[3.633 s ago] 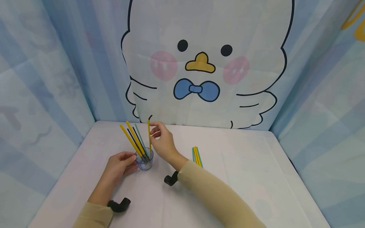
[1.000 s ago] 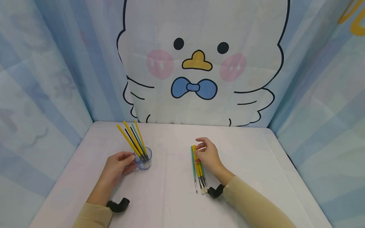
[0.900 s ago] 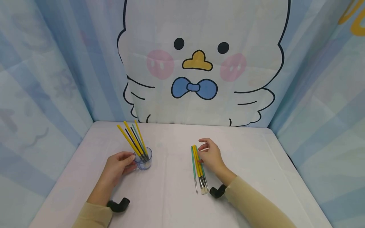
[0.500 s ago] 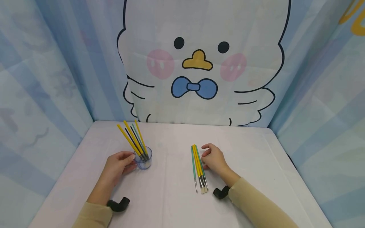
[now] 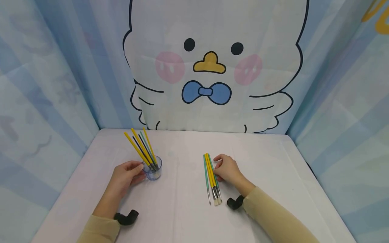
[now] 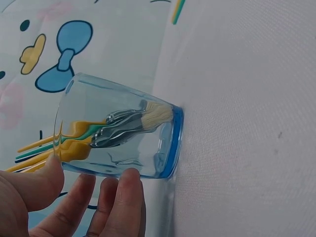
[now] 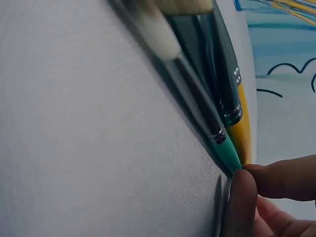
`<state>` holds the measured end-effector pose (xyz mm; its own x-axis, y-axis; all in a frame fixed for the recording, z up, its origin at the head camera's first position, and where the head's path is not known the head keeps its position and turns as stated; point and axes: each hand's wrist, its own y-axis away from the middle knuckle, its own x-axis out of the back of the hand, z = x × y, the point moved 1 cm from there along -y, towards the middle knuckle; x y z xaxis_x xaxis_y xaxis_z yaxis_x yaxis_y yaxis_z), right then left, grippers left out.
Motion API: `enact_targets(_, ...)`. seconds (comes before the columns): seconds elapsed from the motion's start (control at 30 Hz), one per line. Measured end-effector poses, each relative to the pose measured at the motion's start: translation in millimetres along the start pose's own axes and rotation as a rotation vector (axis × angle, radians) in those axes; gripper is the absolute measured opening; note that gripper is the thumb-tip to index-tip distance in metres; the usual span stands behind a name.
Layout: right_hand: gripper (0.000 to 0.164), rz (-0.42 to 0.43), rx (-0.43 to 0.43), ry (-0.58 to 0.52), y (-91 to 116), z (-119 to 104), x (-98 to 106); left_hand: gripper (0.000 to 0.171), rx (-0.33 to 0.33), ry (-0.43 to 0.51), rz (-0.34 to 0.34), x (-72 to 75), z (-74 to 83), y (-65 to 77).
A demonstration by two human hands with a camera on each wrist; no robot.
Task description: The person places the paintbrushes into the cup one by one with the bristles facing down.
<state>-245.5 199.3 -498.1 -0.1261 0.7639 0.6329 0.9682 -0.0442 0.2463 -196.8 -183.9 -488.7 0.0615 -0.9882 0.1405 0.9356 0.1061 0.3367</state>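
Observation:
My left hand (image 5: 126, 174) holds the clear blue-tinted cup (image 5: 153, 175) at its left side; in the left wrist view its thumb is at the rim and fingers are on the wall. Several paintbrushes (image 5: 141, 148) with yellow, green and dark handles lean in this cup, bristles down. At the right, my right hand (image 5: 230, 170) pinches the green handle of a paintbrush (image 7: 228, 154) between thumb and finger. That brush lies at the right side of a small row with yellow paintbrushes (image 5: 211, 172) and another green paintbrush (image 5: 206, 179), bristles toward me.
A white cloth covers the table (image 5: 182, 209). Behind it hangs a curtain (image 5: 209, 114) printed with a cartoon bird, and blue and white curtains (image 5: 39, 135) flank both sides. Black curved pieces (image 5: 127, 218) stick out at the wrists.
Earlier my right hand held a yellow paintbrush at the cup; that brush now stands in it. The right hand moved to the loose brushes, then to their right side. Left hand stayed put.

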Motion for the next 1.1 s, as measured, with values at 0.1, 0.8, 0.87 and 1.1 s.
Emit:
enact_targets(0.1,0.042,0.0,0.003,0.038,-2.1,-1.8,-0.2,0.042,0.001,0.0,0.0,0.2,0.4,-0.3)
enact_targets(0.8,0.04,0.028,0.018,0.328,-9.1,-15.9,-5.8,0.045,-0.001,0.031,-0.008,0.9,1.3,-1.0)
enact_targets(0.87,0.039,0.027,0.015,0.34,-9.1,-16.1,-6.7,0.046,-0.001,0.027,-0.006,0.9,1.2,-1.3)
enact_targets(1.1,0.039,0.015,-0.029,0.269,-10.0,-14.7,-6.1,0.046,0.013,0.024,-0.005,1.8,1.6,-1.4)
